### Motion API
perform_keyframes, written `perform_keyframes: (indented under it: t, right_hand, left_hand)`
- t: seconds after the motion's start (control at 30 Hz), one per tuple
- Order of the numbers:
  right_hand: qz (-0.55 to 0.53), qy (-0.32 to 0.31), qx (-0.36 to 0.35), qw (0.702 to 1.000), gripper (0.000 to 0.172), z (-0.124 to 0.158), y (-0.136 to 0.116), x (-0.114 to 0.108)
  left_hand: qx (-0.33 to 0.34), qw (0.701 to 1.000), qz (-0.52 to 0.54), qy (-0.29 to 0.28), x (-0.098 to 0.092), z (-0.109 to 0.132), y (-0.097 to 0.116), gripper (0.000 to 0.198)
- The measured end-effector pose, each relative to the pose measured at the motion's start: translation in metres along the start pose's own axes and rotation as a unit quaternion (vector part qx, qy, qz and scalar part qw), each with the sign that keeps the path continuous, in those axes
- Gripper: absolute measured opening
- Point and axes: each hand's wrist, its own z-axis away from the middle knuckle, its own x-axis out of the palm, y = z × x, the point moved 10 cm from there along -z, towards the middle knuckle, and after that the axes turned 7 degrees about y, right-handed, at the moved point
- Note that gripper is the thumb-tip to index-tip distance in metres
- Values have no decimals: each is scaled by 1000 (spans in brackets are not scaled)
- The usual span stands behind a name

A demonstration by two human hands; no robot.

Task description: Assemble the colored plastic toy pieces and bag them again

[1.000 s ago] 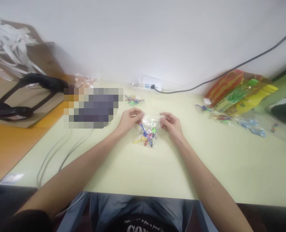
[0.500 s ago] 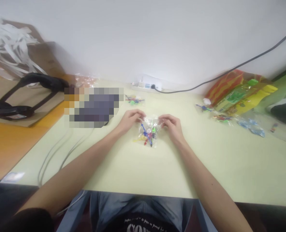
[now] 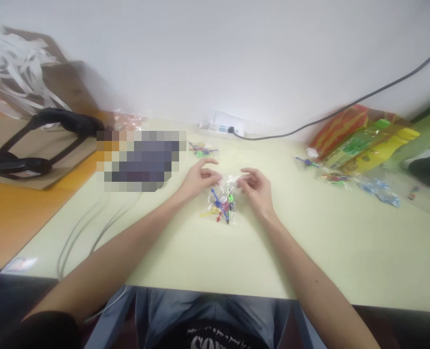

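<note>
A small clear plastic bag (image 3: 224,201) holding several coloured plastic pieces lies on the pale yellow table (image 3: 207,252) in front of me. My left hand (image 3: 198,179) pinches the bag's top left corner with thumb and fingers, the forefinger lifted. My right hand (image 3: 255,186) pinches the top right corner, fingers curled. The bag's mouth is stretched between the two hands.
Another small bag of coloured pieces (image 3: 202,149) lies further back, near a white power strip (image 3: 222,128) with a grey cable. Bright snack-like packets (image 3: 363,140) and loose small bags (image 3: 378,190) sit at the right. A black headset (image 3: 33,145) rests on cardboard at the left.
The left forefinger has lifted and the left hand has shifted slightly up. Both hands keep their pinch on the bag's top, which stays on the table.
</note>
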Motion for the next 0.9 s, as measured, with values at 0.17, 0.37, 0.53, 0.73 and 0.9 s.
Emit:
perform_keyframes:
  t: [0.17, 0.37, 0.53, 0.73, 0.9]
  right_hand:
    - [10, -19, 47, 999, 47, 1, 7, 7]
    - [23, -42, 90, 995, 34, -1, 19, 8]
    - [22, -19, 79, 996, 29, -3, 18, 4]
    - [14, 47, 91, 995, 30, -7, 29, -18]
    - [-16, 104, 100, 989, 29, -6, 42, -36]
  left_hand:
    - [10, 1000, -6, 3, -3, -1, -1, 50]
    - [7, 1000, -17, 20, -6, -2, -5, 46]
    - [8, 998, -40, 48, -11, -8, -11, 36]
    - [63, 993, -100, 8, -3, -3, 2, 48]
    - [275, 902, -331, -24, 24, 22, 49, 40]
